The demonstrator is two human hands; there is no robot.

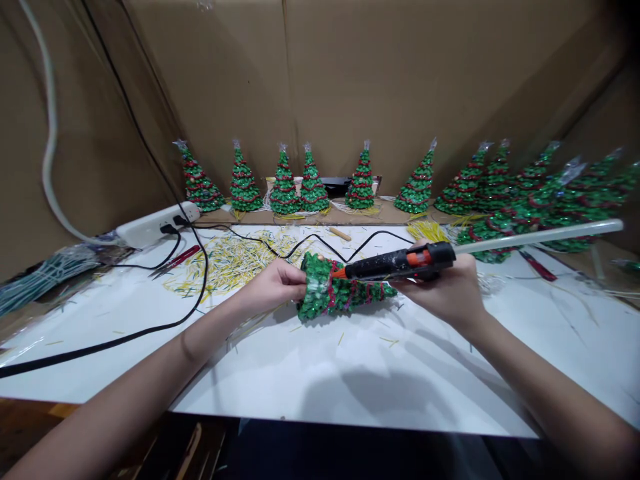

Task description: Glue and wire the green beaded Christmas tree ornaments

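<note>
My left hand [274, 285] is closed on the wide base of a small green tinsel Christmas tree [335, 292], which lies on its side over the white table top [320, 380]. Red garland winds round the tree. My right hand [447, 288] grips a black and orange hot glue gun [400, 263]. Its nozzle touches the tree near the base. A long clear glue stick [540, 236] juts from the gun's back toward the right.
A row of several finished green trees [284, 184] stands along the back by the cardboard wall, more crowd the right [530, 193]. A white power strip [153, 225], black cables [200, 293], red-handled scissors [176, 261] and yellow clippings [235, 261] lie at the left.
</note>
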